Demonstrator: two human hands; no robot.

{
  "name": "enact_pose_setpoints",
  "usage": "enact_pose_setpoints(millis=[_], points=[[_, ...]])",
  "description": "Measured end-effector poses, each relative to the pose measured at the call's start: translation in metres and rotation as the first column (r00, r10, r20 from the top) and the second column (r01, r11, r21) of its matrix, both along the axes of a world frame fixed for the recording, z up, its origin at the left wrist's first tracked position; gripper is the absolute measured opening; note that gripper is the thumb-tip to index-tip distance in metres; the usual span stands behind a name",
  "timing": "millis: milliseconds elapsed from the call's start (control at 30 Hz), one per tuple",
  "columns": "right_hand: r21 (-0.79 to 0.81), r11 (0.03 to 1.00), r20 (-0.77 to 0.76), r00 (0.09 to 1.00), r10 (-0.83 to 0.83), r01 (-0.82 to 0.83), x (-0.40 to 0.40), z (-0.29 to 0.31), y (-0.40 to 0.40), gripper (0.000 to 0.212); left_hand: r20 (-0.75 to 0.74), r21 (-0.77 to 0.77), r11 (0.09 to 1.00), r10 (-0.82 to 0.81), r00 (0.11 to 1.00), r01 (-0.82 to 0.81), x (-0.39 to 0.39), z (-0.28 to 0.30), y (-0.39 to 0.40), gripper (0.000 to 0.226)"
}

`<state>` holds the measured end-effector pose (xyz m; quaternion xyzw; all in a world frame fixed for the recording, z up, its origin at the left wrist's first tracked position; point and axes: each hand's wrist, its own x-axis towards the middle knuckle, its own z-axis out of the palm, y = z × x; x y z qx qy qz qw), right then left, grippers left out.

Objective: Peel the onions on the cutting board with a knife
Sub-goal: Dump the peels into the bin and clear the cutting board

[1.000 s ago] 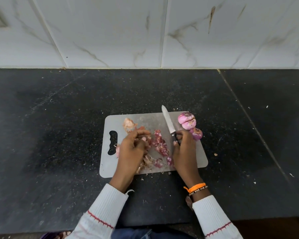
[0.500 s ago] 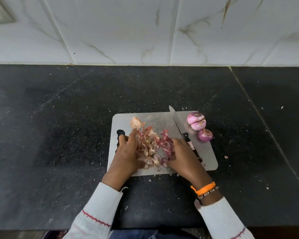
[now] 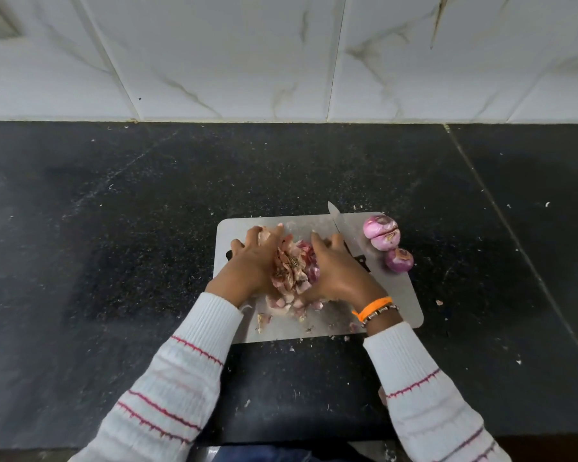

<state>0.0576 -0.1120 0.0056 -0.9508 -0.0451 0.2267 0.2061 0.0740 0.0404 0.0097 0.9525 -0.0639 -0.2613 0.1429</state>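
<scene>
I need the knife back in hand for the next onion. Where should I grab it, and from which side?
Take the knife by its black handle, probably coming from the near right. It lies flat on the cutting board with the blade tip pointing away, and the handle's near end shows just right of the right hand; the peeled onions sit further right.

The table has a black speckled stone top with a seam line running diagonally at the right. A grey cutting board lies flat on it, near the front edge. Small pale peel scraps are scattered on the stone around the board, mostly right and front.
</scene>
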Motion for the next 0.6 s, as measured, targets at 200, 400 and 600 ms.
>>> enact_pose_setpoints(millis=[200, 400, 600], points=[[0.017, 0.997, 0.089, 0.993, 0.073, -0.075, 0.005, -0.005, 0.011, 0.086, 0.088, -0.016, 0.999, -0.035, 0.996, 0.036, -0.005, -0.010, -0.008, 0.095], [0.120, 0.992, 0.198, 0.980, 0.011, -0.036, -0.003, -0.015, 0.016, 0.044, 0.308, -0.226, 0.973, 0.108, 0.945, -0.038, -0.019, -0.018, -0.008, 0.030], [0.182, 0.981, 0.372, 0.918, -0.138, 0.074, -0.011, -0.032, 0.022, 0.033, 0.384, -0.389, 0.905, 0.329, 0.863, -0.172, -0.026, -0.025, -0.010, 0.013]])
